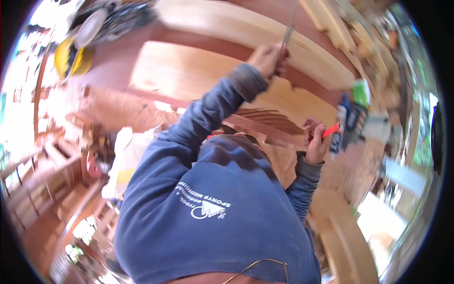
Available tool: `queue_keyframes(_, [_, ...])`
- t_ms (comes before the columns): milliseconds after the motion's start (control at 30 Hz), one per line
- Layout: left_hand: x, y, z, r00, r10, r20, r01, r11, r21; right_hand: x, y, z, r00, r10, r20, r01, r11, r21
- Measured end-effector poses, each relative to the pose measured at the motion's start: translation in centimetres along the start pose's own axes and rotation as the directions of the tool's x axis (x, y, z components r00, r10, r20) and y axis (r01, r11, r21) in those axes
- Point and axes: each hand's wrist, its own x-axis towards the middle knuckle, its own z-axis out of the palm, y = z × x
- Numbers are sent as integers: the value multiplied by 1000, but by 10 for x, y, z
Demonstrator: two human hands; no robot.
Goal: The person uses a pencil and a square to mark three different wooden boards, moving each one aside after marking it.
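A pale wooden board [189, 71] lies across the work surface in front of my body. Above it, my left hand [268, 60] is closed around a thin, long metallic tool [289, 33] that points up and away; motion blurs it, and its exact kind cannot be made out. My right hand [318, 141], lower and to the right near the board's edge, pinches a red marker or pencil [332, 130] that points to the upper right. Dark curved streaks mark the wood between the two hands.
A long curved pale plank [227, 23] lies beyond the board. A yellow-and-black object [74, 59] and dark plastic are at the upper left. Blue, black and green items [351, 116] sit right of my right hand. More timber [345, 236] is at the lower right.
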Motion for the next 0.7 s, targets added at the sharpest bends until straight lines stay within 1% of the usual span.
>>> queue_keyframes(33, [-16, 1, 3, 989, 130, -64, -125, 989, 79, 18, -8, 26, 996, -59, 67, 61, 998, -17])
queue_keyframes(67, [-26, 2, -9, 979, 203, -16, -201, 976, 81, 37, -15, 56, 986, -117, 119, 122, 992, -32])
queue_keyframes(100, [-28, -7, -21, 968, 249, -21, -250, 967, -46, 51, -24, 81, 975, -117, 188, 128, 991, -44])
queue_keyframes(133, [-35, -6, -31, 944, 330, -15, -331, 943, -39, 66, -32, 106, 960, -117, 255, 135, 989, -55])
queue_keyframes(200, [-56, 4, -47, 911, 390, -131, -396, 918, -27, 85, -52, 148, 908, 5, 419, 39, 995, -96])
queue_keyframes(233, [-66, 9, -57, 910, 364, -200, -383, 922, -62, 88, -70, 168, 885, 13, 465, 44, 993, -113])
queue_keyframes(300, [-80, 17, -77, 897, 297, -327, -355, 925, -137, 103, -75, 196, 831, 54, 553, 19, 992, -126])
queue_keyframes(333, [-89, 14, -87, 924, 198, -328, -275, 939, -208, 110, -76, 211, 804, 76, 590, 4, 991, -133])
queue_keyframes(367, [-102, 5, -94, 942, 94, -322, -191, 939, -285, 117, -78, 226, 790, 69, 609, -38, 997, -63])
queue_keyframes(400, [-116, -1, -99, 951, -6, -309, -111, 926, -361, 129, -77, 237, 781, 55, 622, 28, 992, -122])
queue_keyframes(433, [-135, 7, -93, 981, -80, -175, 32, 965, -261, 144, -74, 246, 769, 38, 639, 98, 979, -178])
queue_keyframes(467, [-154, 23, -87, 984, -172, -48, 164, 977, -136, 158, -70, 258, 754, 24, 656, 167, 960, -227])
queue_keyframes(500, [-163, 45, -82, 961, -265, 84, 267, 964, -13, 171, -60, 269, 753, 22, 658, 244, 919, -309])
queue_keyframes(533, [-165, 68, -80, 907, -369, 204, 350, 929, 121, 178, -48, 280, 735, -63, 675, 346, 891, -294])
queue_keyframes(567, [-163, 82, -84, 947, -269, 173, 200, 920, 339, 183, -35, 288, 708, -146, 691, 445, 852, -276])
queue_keyframes(600, [-157, 96, -91, 993, -99, 66, 50, 848, 527, 188, -27, 295, 670, -229, 707, 543, 800, -255])
queue_keyframes(633, [-147, 110, -101, 995, 98, -3, -67, 708, 703, 187, -26, 299, 645, -184, 742, 564, 770, -300])
queue_keyframes(667, [-136, 118, -115, 954, 300, -27, -136, 510, 849, 186, -25, 304, 665, -139, 733, 479, 833, -277])
queue_keyframes(700, [-124, 114, -130, 884, 451, -123, -97, 434, 896, 184, -25, 307, 681, -93, 726, 389, 886, -252])
